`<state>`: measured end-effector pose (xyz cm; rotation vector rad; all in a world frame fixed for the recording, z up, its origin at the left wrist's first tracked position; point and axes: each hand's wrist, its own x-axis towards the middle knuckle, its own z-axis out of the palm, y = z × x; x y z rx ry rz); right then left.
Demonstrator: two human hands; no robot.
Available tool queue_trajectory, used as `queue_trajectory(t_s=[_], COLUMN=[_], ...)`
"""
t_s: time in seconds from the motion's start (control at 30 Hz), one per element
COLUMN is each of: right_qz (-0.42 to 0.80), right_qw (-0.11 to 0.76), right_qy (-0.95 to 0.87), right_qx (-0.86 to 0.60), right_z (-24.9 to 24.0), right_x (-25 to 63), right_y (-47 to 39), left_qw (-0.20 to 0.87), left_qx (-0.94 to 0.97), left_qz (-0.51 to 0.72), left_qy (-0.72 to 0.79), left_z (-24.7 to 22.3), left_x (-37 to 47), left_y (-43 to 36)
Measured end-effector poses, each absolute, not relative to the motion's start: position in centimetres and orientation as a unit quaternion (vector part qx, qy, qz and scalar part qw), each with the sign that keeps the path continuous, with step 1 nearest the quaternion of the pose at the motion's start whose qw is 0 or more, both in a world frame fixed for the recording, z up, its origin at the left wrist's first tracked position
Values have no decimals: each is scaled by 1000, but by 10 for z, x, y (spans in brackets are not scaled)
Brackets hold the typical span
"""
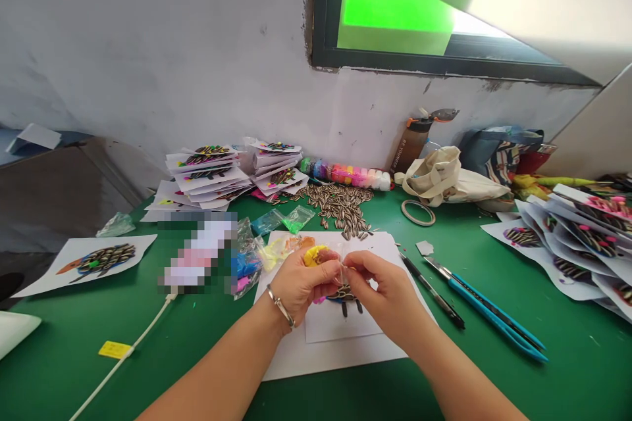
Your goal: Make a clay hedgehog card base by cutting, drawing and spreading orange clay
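My left hand (309, 279), with a silver bracelet on its wrist, is closed round a small clear bag of yellow clay (315, 255). Beside it, the thumb and fingers of my right hand (372, 279) pinch the clear plastic of that bag. Both hands are above white paper sheets (291, 355). Partly hidden beneath them, a seed picture (345, 293) shows sunflower seeds, blue and pink edges and two dark legs. More clay bags (247, 265) lie left of the hands, and loose sunflower seeds (343, 204) are heaped behind them.
Stacked seed pictures (207, 177) stand at the back left, others (582, 243) at the right. A black pen (434, 293) and blue tweezers (494, 312) lie right of the paper. A white cable (123, 358) crosses the left side. A bottle (411, 145) stands by the wall.
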<state>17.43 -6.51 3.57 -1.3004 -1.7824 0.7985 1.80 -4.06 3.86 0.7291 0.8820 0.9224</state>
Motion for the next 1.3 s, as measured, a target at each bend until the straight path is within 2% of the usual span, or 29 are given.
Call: queue_trajectory(t_s=[0.23, 0.47, 0.67, 0.93, 1.03, 1.17, 1.3], right_qz=[331, 418, 453, 433, 398, 414, 395], right_qw=[394, 436, 448, 409, 415, 420, 390], right_qy=[-694, -582, -563, -576, -584, -582, -606], right_qx=[-504, -545, -526, -559, -572, -560, -569], right_z=[33, 40, 40, 39, 42, 41, 40], right_x=[179, 184, 186, 186, 188, 190, 190], right_y=[-63, -62, -60, -59, -59, -58, -57], left_qw=[730, 722, 721, 713, 712, 712, 709], left_qx=[336, 305, 302, 300, 302, 298, 299], left_qz=[432, 451, 458, 462, 463, 464, 465], left_qy=[410, 427, 423, 432, 433, 434, 437], left_z=[36, 36, 34, 35, 36, 37, 35], left_x=[17, 13, 10, 8, 8, 7, 6], left_y=[-38, -35, -33, -30, -30, -30, -29])
